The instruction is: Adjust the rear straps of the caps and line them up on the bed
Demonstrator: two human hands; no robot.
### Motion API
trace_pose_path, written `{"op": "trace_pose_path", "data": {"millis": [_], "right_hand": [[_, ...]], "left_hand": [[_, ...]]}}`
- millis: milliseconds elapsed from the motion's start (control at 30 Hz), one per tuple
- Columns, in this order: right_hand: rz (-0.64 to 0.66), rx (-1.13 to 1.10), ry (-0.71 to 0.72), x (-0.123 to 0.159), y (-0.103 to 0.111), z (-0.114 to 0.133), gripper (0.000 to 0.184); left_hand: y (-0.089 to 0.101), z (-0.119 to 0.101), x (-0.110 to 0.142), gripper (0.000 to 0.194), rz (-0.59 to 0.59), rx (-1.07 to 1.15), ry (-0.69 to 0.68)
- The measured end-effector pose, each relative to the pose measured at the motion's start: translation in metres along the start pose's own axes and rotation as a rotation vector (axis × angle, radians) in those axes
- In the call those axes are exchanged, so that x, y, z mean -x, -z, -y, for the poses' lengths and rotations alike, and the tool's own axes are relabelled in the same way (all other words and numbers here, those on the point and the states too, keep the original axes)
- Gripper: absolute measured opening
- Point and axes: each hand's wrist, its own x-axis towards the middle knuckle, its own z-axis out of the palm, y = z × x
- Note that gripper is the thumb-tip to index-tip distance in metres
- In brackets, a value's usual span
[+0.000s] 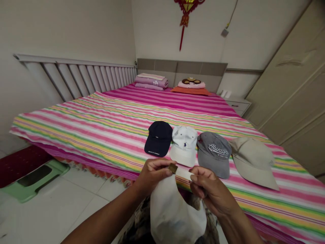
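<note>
My left hand (154, 174) pinches the brass buckle (173, 168) on the back strap of a white cloth cap (176, 213). My right hand (208, 188) grips the white strap end (184, 174) of the same cap, which hangs below both hands. In a row on the striped bedspread (101, 132), just beyond my hands, lie a navy cap (158, 139), a white cap with a blue logo (184, 145), a grey cap with white lettering (213, 154) and a beige cap (254, 162). My hands touch none of these four.
A folded pink blanket (151, 82) and a pillow (190, 84) lie at the bed's head, before a grey headboard (181, 69). A white radiator (76, 79) runs along the left wall, a green stool (35, 179) stands on the tiled floor, and wardrobe doors (286, 84) stand at right.
</note>
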Motion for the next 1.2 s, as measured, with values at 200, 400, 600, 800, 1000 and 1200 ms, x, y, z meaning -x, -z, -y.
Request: {"op": "trace_pose_path", "data": {"millis": [200,400,600,800,1000,1200], "right_hand": [[0.111,-0.050,-0.062,-0.001,-0.002,-0.002,0.021],[0.075,0.049,-0.025,0.000,-0.002,0.001,0.024],[0.002,0.123,0.006,0.003,-0.001,0.004,0.025],[0.037,0.052,-0.002,0.003,-0.002,0.006,0.024],[0.078,0.211,-0.032,0.002,-0.002,0.008,0.027],[0.106,0.282,-0.040,0.003,0.000,0.009,0.031]], "left_hand": [[0.002,0.001,0.000,0.024,0.057,-0.004,-0.072],[0.006,0.004,-0.002,0.024,0.132,-0.009,-0.115],[0.013,0.001,-0.003,0.022,0.155,-0.312,-0.325],[0.015,-0.002,-0.004,0.023,0.218,-0.461,-0.461],[0.015,-0.001,-0.004,0.022,0.268,-0.439,-0.501],[0.011,-0.005,-0.003,0.019,0.305,-0.473,-0.517]]}}
